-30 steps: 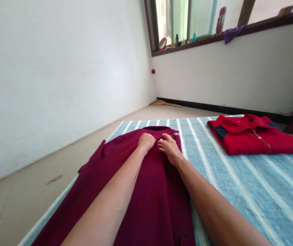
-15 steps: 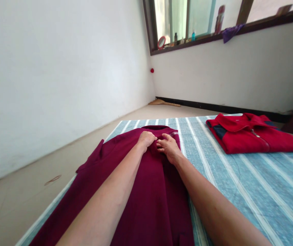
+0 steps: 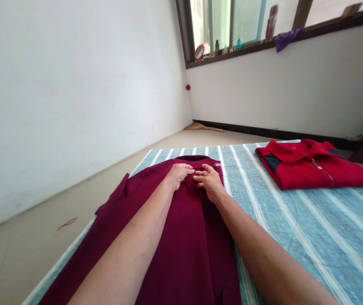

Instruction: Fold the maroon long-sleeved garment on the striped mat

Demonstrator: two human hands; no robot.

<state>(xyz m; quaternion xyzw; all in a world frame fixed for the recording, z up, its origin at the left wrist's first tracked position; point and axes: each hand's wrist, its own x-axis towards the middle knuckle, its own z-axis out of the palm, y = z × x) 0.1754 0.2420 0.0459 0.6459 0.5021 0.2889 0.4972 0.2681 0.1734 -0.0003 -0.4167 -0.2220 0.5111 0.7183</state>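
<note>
As the left hand [image 3: 177,176] pressed the maroon shirt [image 3: 184,258], pinch unclear, and the right hand [image 3: 209,182] lay spread, a slip could ruck it

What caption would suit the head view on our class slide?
Left hand and right hand at the neck of a maroon shirt on a striped mattress, beside a folded red jacket.
</note>
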